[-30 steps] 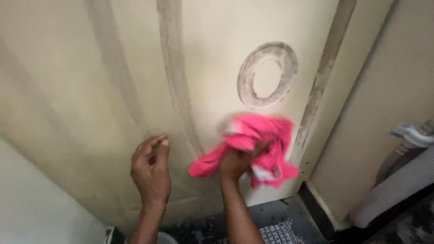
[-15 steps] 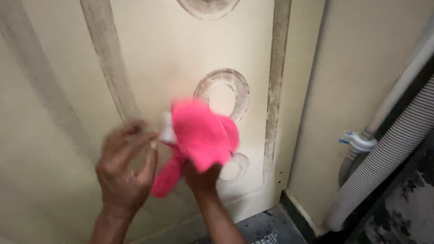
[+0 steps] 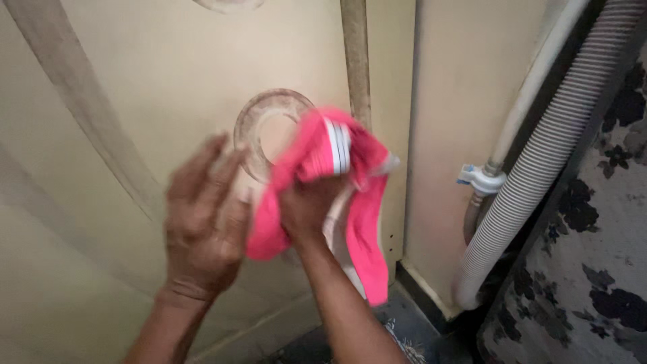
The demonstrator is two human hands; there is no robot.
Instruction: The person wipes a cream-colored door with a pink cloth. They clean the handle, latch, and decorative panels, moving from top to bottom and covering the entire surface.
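Note:
My right hand (image 3: 309, 209) grips a bright pink cloth (image 3: 317, 162) with white stripes, pressing it against a cream door panel (image 3: 168, 87). The cloth hangs down past my wrist and covers part of a grimy ring-shaped moulding (image 3: 251, 125) on the door. My left hand (image 3: 202, 222) is blurred, fingers spread, flat near the door just left of the cloth and below the ring. It holds nothing.
Dirty curved mouldings (image 3: 74, 87) and a vertical strip (image 3: 356, 61) run across the door. A cream wall (image 3: 465, 87) stands to the right, with a white corrugated hose (image 3: 539, 162) and a thin pipe with a clip (image 3: 482, 180). Dark patterned floor (image 3: 593, 269) lies at the lower right.
The view has shifted right and closer. The pink cloth has moved from beside the ring moulding onto its right edge, and my left hand has risen closer to the cloth.

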